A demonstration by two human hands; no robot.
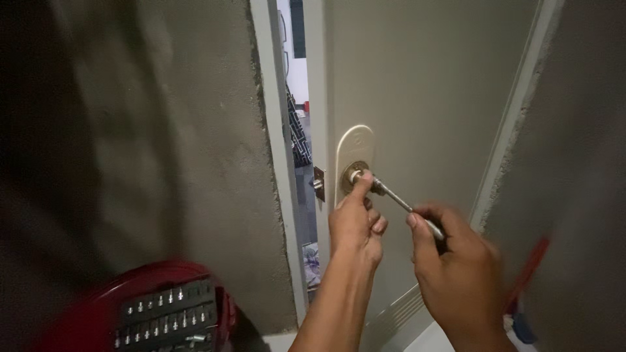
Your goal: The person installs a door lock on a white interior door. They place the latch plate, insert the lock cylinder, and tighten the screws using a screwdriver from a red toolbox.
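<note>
Cream-coloured and oval, the lock plate (pixel 353 146) sits on the pale door (pixel 417 98), close to its edge, with a round brass-toned fitting (pixel 353 176) at its lower part. The left hand (pixel 355 225) reaches up from below and pinches at that fitting: thumb and forefinger are closed on a small silvery piece at its centre, while the other fingers curl loosely into the palm. A thin metal tool shaft (pixel 398 201) runs slantwise from the fitting down to the right, its upper end meeting the fitting just beside the left thumb. The right hand (pixel 456 267) is wrapped around the lower end of this shaft, fingers closed in a fist-like grip, thumb laid along the top; the handle itself is hidden within the hand.

The door stands slightly ajar, and through the narrow gap a bright room shows beyond, with a small metal latch plate (pixel 319 184) on the door's edge. Rough grey plaster wall (pixel 163 130) fills the left side. At the bottom left lies a red case (pixel 166 313) holding rows of small silver screwdriver bits, blurred. A red streak near the right edge is too blurred to tell.
</note>
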